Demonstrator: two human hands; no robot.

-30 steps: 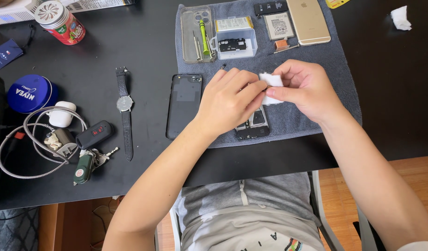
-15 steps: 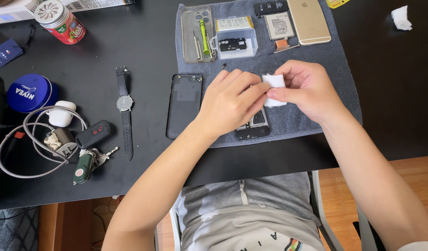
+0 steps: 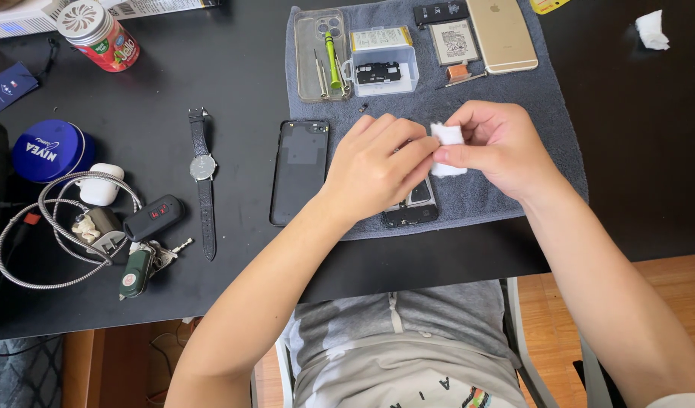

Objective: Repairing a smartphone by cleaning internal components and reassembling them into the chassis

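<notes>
Over the grey cloth (image 3: 513, 193) on the black worktop (image 3: 211, 68) I have both hands together. My right hand (image 3: 498, 147) pinches a small white wipe (image 3: 447, 136) between thumb and forefinger, and my left hand (image 3: 377, 162) has its fingertips closed on the same wipe from the other side, so each grip is clamped on it. The wipe sits right between the two hands, above the opened dark phone (image 3: 411, 208), whose lower end shows under my left palm.

As I judge it, the main risk lies below the hands. The opened phone has its insides exposed, and if the wipe sheds fibre or carries any moisture, that could end up in the body. My left wrist hovers close to it too, so a careless shift could nudge it off the cloth edge toward my lap. A tiny dark part (image 3: 362, 108) lies loose on the cloth just beyond my left fingers; a sweep of the hand could flick it away. The clear tray (image 3: 385, 72) and the green-handled screwdriver (image 3: 332, 60) lie farther up and seem safe. The black back cover (image 3: 300, 170) lies just left of the cloth, beside my left hand, with the wristwatch (image 3: 204, 177) and keys (image 3: 147, 261) well apart.
</notes>
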